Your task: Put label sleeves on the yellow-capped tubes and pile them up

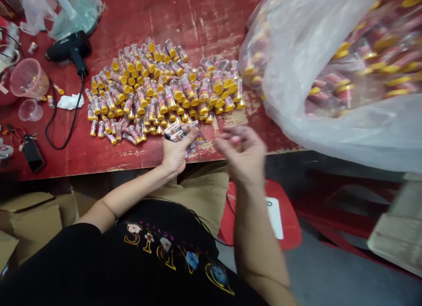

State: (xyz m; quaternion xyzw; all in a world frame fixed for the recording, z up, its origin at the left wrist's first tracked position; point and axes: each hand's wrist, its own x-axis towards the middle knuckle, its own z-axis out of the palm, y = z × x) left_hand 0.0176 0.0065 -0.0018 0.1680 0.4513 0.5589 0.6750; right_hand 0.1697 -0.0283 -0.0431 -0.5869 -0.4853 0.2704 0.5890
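Left hand [174, 154]: thumb and fingers clamped on a fanned stack of printed slips [176, 131], held at the front edge of the table [217, 16]
Right hand [245, 154]: curled and blurred, just apart from the slips; a pinkish spot shows among the fingers, but whether they close on anything cannot be told
Printed slips: thin, glossy, dark and pale; judged light, flexible and apt to slide over one another, best taken by an edge
Vials [169, 96]: heaped just beyond the left hand; clear cylinders with yellow caps and pink-purple print; probably light, stiff, smooth and ready to roll, the middle of the barrel offering the surest hold
Bag [290, 77]: soft, crinkled, translucent plastic at the right, filled with more capped vials
Table surface: red, worn to pale, rough-looking patches near the edge
Left side: black blower [70, 46], pink perforated basket [31, 73], crumpled white tissue [70, 102]
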